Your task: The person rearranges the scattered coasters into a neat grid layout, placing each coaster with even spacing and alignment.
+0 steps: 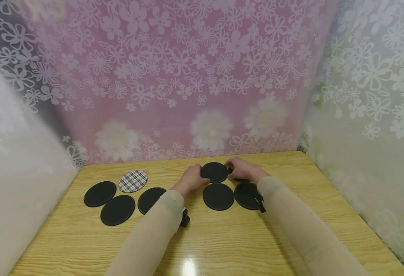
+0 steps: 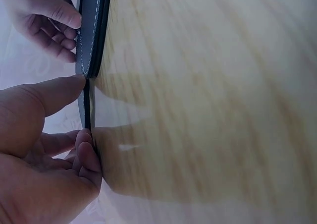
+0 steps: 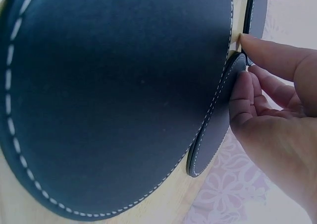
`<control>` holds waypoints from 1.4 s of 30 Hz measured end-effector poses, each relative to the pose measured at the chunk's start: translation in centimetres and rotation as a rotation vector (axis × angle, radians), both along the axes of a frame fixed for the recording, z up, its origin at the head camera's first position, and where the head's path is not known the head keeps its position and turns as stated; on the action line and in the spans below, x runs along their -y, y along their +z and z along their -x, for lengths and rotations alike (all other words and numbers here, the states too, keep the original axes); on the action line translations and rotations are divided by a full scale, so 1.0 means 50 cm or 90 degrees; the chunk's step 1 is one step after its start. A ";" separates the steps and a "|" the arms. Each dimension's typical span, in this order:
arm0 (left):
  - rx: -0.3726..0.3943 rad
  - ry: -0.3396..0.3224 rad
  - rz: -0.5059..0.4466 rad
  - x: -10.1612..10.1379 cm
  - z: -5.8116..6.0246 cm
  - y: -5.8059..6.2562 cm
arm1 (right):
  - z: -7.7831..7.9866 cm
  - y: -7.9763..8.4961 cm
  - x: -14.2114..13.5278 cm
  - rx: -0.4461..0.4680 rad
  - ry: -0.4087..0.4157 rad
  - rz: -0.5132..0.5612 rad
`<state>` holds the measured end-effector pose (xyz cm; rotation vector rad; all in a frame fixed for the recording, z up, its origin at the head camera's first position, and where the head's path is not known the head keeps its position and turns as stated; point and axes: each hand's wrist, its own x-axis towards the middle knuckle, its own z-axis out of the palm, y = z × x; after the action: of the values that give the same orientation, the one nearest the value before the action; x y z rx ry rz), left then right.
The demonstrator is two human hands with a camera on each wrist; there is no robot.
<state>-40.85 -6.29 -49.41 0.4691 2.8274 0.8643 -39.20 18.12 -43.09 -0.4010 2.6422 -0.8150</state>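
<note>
Both hands work at the back row of round black coasters with pale stitched rims. My left hand (image 1: 190, 179) holds the left edge of the back-middle coaster (image 1: 214, 172), its thumb (image 2: 64, 92) at the near rim and its fingers curled at the far side. To the right of that coaster, my right hand (image 1: 241, 169) grips a further black coaster (image 3: 218, 122), mostly hidden under the hand in the head view. Just in front lie a black coaster (image 1: 218, 196) and another at right (image 1: 245, 195), the latter partly covered by the right wrist.
On the left side of the wooden table (image 1: 67, 237) lie a white plaid disc (image 1: 133, 181) and black coasters, one at far left (image 1: 100, 194), one nearer (image 1: 117, 210) and one (image 1: 150, 199) partly behind the left forearm. Floral curtains (image 1: 202, 76) stand behind and at the sides.
</note>
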 end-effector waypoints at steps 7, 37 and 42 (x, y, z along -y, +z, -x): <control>-0.010 0.001 0.006 0.002 0.012 -0.015 | -0.008 0.003 0.001 -0.009 0.004 -0.007; -0.003 0.009 -0.072 0.075 -0.156 0.112 | -0.067 0.016 0.025 -0.124 -0.005 0.016; -0.039 0.005 -0.054 0.110 -0.179 0.126 | -0.091 0.019 0.041 -0.135 -0.003 0.001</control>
<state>-31.89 -11.77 -43.10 0.5056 2.8581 0.9913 -34.65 16.05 -42.15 -0.5074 2.8380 -0.8178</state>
